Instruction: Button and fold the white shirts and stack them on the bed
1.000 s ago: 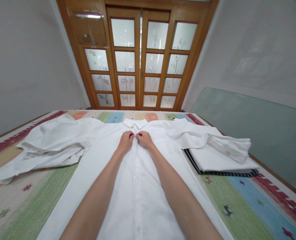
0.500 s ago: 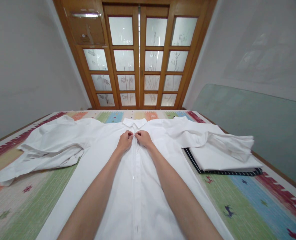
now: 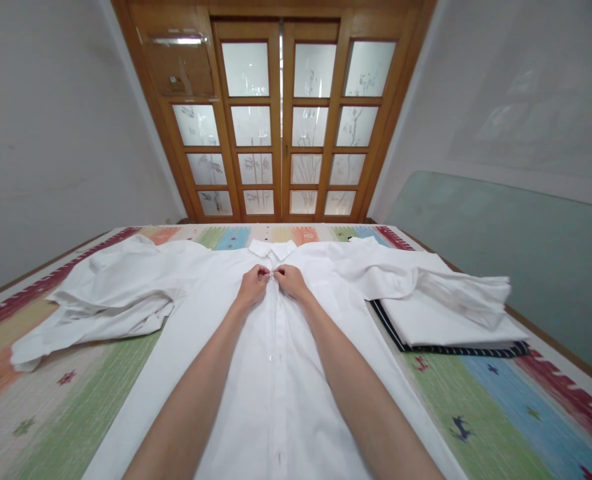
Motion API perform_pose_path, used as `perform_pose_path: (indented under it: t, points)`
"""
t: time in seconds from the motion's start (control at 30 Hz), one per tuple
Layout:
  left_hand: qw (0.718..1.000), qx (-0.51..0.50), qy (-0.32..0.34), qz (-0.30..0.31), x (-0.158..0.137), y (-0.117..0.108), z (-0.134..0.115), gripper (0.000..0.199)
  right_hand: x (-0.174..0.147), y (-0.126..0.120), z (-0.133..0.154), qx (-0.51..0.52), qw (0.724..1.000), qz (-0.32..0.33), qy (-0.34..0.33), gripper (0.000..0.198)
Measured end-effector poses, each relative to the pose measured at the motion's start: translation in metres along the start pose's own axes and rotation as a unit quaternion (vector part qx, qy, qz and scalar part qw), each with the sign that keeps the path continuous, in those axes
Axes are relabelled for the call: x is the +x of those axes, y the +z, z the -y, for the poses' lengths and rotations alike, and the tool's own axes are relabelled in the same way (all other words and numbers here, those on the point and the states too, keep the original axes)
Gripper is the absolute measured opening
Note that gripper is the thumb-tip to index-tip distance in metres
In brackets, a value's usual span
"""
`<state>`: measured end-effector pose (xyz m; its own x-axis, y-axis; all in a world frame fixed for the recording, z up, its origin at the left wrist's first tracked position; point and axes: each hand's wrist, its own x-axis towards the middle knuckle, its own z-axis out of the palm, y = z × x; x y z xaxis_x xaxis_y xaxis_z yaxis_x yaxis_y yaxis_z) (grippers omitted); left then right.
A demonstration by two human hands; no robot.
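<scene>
A white long-sleeved shirt lies spread on its back, with its collar at the far end. Just below the collar, my left hand pinches the front placket from the left side. My right hand pinches the same strip from the right, fingertips almost touching those of the left. Whatever small part sits between the fingertips, perhaps a button, is too small to make out. Lower down, a button shows on the placket. The left sleeve in view lies bunched; the right one lies folded over other cloth.
Folded white cloth and dark striped cloth lie under the sleeve at right. A colourful patterned cloth covers the table. Beyond stand wooden doors with glass panes. A pale green panel leans along the right wall.
The view has shifted slightly, so everything sits a little lower and to the right. Both hands keep their pinch on the placket, with only slight finger movement.
</scene>
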<state>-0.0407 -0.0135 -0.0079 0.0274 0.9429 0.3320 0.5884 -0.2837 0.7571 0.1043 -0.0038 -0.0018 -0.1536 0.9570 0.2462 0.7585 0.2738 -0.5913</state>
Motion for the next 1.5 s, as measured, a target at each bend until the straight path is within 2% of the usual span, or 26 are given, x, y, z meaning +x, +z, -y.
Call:
perform_pose_path:
  t: [0.33, 0.57, 0.73, 0.8, 0.97, 1.33, 1.5]
  points:
    - [1.000, -0.011, -0.015, -0.001, 0.001, -0.002, -0.005, 0.008, 0.003, 0.004, -0.003, 0.019, 1.000, -0.012, -0.003, 0.026]
    - [1.000, -0.018, -0.020, -0.016, -0.002, -0.003, -0.006, 0.006, 0.006, 0.007, -0.008, 0.072, 0.997, -0.015, -0.008, 0.027]
    - [0.999, -0.015, -0.025, -0.042, -0.004, -0.002, -0.006, 0.006, 0.004, 0.010, -0.010, 0.088, 0.996, -0.029, -0.011, 0.017]
    - [0.999, -0.005, -0.021, -0.045, -0.004, -0.002, -0.007, 0.006, 0.003, 0.011, -0.010, 0.091, 0.995, -0.034, -0.018, 0.014]
    - [1.000, 0.007, -0.009, -0.027, -0.003, -0.003, -0.007, 0.021, 0.003, 0.011, -0.011, 0.076, 0.996, -0.036, -0.033, 0.013]
    - [0.999, 0.040, 0.012, -0.025, -0.002, -0.001, 0.001, 0.015, 0.002, 0.011, -0.010, 0.082, 0.995, -0.042, -0.044, 0.019]
    - [0.999, 0.043, 0.021, -0.027, -0.003, -0.002, 0.000, 0.014, 0.003, 0.011, -0.010, 0.092, 0.994, -0.049, -0.044, 0.015]
